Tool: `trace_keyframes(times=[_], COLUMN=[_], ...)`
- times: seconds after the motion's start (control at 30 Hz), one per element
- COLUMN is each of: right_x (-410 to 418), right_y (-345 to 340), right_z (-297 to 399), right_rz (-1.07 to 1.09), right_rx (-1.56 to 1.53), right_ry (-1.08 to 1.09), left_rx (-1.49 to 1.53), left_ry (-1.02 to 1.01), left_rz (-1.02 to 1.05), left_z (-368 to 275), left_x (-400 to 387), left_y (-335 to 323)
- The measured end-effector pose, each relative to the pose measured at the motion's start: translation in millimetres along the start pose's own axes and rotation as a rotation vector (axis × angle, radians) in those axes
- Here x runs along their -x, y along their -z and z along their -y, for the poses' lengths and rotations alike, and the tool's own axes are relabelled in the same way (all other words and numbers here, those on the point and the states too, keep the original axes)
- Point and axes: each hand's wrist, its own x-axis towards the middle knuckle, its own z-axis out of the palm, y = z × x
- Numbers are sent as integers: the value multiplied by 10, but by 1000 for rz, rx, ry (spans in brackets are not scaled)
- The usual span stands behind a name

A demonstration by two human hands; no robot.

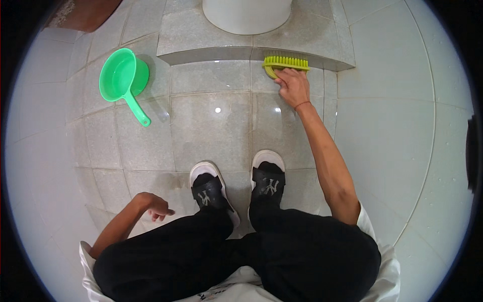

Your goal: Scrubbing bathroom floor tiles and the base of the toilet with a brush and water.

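Note:
My right hand (294,86) grips the handle of a yellow-green plastic scrub brush (286,63). Its bristles face the front face of a low tiled step (207,54); whether they touch it I cannot tell. My left hand (159,208) hangs beside my left knee, fingers loosely bent, holding nothing that I can see. A green plastic dipper (117,75) lies on the grey floor tiles at the upper left, tipped so that its inside shows, with its handle pointing down and right.
The base of a white ceramic fixture (247,17) stands on the step. Pale tiled walls rise at left and right (385,132). A brown object (85,15) is at the top left. My feet in black slides (268,181) stand on wet-looking tiles.

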Motion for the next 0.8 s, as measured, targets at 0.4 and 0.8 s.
trace_keyframes(times=[0.4,0.8], right_x=[-194,243], right_y=[-220,182], right_z=[331,-214], right_rz=[-2,-179], right_rx=[-59,6], right_ry=[67,-261], left_rx=[224,1746], left_ry=[-43,-1377], left_rz=[-227,-1018], left_z=[108,457], left_x=[360,1075], left_y=[293,1074])
